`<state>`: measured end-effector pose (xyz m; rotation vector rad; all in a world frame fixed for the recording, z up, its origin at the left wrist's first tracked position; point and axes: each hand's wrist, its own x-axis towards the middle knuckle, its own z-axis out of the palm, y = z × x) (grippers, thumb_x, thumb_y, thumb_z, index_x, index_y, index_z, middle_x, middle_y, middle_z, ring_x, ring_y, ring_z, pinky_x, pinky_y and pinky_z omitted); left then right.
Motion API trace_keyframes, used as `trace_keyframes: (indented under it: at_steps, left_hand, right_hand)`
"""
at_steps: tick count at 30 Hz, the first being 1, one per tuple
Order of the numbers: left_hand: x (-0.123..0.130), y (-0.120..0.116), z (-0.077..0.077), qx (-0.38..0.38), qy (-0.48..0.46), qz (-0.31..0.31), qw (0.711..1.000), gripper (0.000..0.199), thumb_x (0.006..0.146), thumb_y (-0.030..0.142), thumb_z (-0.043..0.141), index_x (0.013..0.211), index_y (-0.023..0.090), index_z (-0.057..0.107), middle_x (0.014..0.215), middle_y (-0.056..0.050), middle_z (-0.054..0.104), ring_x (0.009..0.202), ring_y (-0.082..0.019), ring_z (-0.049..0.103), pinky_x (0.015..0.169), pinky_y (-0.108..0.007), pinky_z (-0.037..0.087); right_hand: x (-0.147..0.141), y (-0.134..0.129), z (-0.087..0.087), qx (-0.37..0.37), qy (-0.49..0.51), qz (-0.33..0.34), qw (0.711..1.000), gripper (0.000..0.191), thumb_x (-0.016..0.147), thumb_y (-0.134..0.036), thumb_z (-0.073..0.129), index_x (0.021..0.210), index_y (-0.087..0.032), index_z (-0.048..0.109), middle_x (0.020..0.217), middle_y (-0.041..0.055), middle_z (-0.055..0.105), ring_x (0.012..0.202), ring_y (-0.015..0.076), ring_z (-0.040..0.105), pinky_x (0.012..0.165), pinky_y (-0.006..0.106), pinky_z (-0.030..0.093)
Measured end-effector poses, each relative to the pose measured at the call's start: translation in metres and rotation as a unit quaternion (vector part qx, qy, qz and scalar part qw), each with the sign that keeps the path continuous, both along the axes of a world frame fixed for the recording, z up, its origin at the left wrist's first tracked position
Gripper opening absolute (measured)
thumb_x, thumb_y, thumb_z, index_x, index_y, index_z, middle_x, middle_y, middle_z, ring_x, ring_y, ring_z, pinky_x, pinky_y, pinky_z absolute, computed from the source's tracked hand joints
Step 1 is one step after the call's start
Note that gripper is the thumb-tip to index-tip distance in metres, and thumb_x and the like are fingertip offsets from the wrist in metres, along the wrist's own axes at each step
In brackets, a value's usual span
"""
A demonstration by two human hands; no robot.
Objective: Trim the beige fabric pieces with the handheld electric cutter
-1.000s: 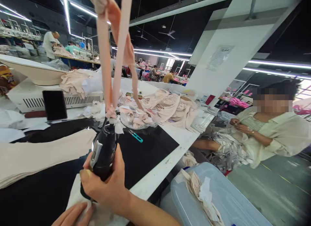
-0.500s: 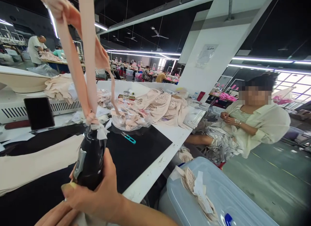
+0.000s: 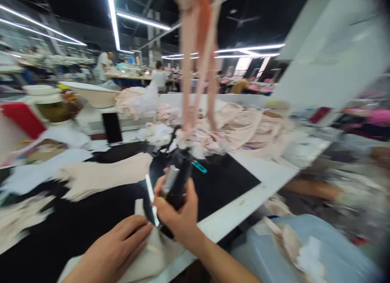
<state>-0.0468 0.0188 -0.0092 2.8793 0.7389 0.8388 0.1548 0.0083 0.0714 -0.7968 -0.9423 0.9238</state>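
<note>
My right hand is wrapped around a black handheld tool with a silver plate on its side. I cannot make out its exact kind. Peach fabric strips are knotted at its top and rise out of view. Low beside the tool, a bright curved edge shows. My left hand lies flat, fingers extended, on a pale piece of fabric at the table's front, its fingertips close to the tool. Beyond it lies a stack of cream cut fabric on the black table surface.
Turquoise thread snips lie behind the tool. Heaped beige garments cover the table's back. A dark phone leans against a white machine. At the right stands a pale blue bin with fabric on its lid, and a seated co-worker's arm shows.
My view has swung left, so everything appears further right. My left hand, formerly overlapped by the right, now shows flat on the fabric. The right hand keeps its hold on the black tool.
</note>
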Motion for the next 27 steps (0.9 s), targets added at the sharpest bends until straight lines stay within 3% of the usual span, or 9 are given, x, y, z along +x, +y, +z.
trace_keyframes:
  at_steps: [3, 6, 16, 27]
  left_hand:
    - [0.011, -0.011, 0.019, -0.060, 0.066, 0.020, 0.996, 0.029, 0.112, 0.027, 0.046, 0.133, 0.025, 0.066, 0.125, -0.007, 0.070, 0.112, -0.018, 0.071, 0.099, -0.026, 0.060]
    - [0.017, -0.016, 0.026, -0.088, 0.070, 0.029, 0.993, 0.027, 0.112, 0.026, 0.045, 0.127, 0.021, 0.067, 0.123, -0.010, 0.067, 0.111, -0.020, 0.069, 0.096, -0.030, 0.062]
    - [0.021, -0.020, 0.021, -0.082, 0.052, 0.033, 0.995, 0.023, 0.112, 0.026, 0.047, 0.122, 0.020, 0.066, 0.119, -0.008, 0.067, 0.112, -0.020, 0.067, 0.100, -0.030, 0.059]
    - [0.022, -0.022, 0.024, -0.094, 0.064, 0.040, 0.993, 0.026, 0.109, 0.025, 0.051, 0.129, 0.022, 0.066, 0.116, -0.010, 0.062, 0.111, -0.023, 0.064, 0.095, -0.033, 0.061]
  right_hand:
    - [0.007, -0.001, -0.008, 0.031, -0.006, -0.001, 1.000, 0.034, 0.077, -0.023, 0.080, 0.100, -0.025, 0.056, 0.079, -0.0037, 0.067, 0.061, 0.0110, 0.062, 0.061, 0.024, 0.057]
    - [0.013, 0.001, -0.013, 0.057, -0.007, 0.004, 0.998, 0.038, 0.083, -0.024, 0.081, 0.113, -0.027, 0.059, 0.083, -0.0031, 0.068, 0.065, 0.0124, 0.065, 0.063, 0.026, 0.058]
    - [0.015, 0.002, -0.008, 0.058, 0.008, 0.004, 0.998, 0.042, 0.084, -0.034, 0.086, 0.116, -0.027, 0.061, 0.083, -0.0014, 0.067, 0.063, 0.0150, 0.065, 0.060, 0.032, 0.057]
    - [0.010, 0.004, -0.008, 0.061, -0.001, 0.018, 0.998, 0.037, 0.088, -0.030, 0.082, 0.118, -0.028, 0.061, 0.084, -0.0024, 0.067, 0.064, 0.0143, 0.065, 0.059, 0.030, 0.056]
